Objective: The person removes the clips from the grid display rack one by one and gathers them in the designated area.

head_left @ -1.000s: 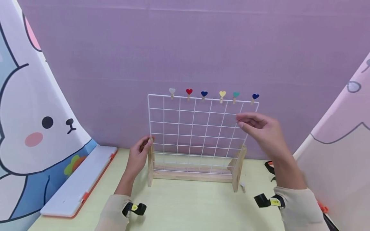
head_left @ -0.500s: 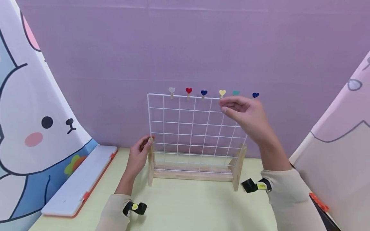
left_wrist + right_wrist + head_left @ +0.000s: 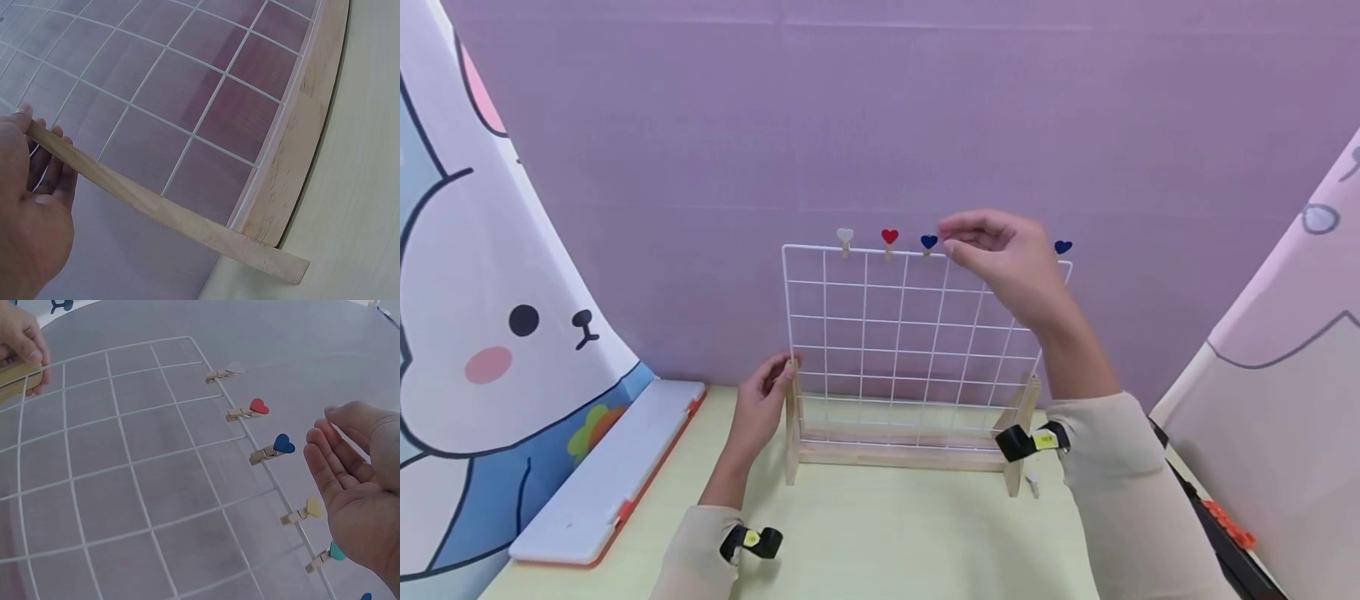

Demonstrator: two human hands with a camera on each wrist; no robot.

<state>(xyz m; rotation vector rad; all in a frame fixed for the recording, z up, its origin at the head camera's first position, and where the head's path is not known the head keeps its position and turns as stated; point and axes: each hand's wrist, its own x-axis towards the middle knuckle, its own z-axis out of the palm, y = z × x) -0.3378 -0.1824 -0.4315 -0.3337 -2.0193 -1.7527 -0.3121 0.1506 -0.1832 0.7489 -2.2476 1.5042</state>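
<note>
A white wire grid (image 3: 864,285) stands upright in a wooden stand (image 3: 898,456) on the table. My left hand (image 3: 758,404) grips the top of the stand's left post (image 3: 156,206) between thumb and fingers. Clothespins with heart tops line the grid's top bar: white (image 3: 845,236), red (image 3: 890,237), blue (image 3: 284,444), yellow (image 3: 314,507), teal (image 3: 337,551) and another blue one (image 3: 1063,247) at the right end. Beside the middle blue heart hovers my right hand (image 3: 1007,258), fingers loosely bent, holding nothing and apart from the clothespin. It hides the yellow and teal ones in the head view.
One loose clothespin (image 3: 1033,483) lies on the table by the stand's right foot. A long white case with orange edging (image 3: 610,475) lies at the left. At the right edge are an orange object (image 3: 1228,523) and something black, partly covered by the sleeve.
My right hand has moved left and up, from below the right end of the bar to beside the middle blue heart. The left hand and the clothespins have stayed put.
</note>
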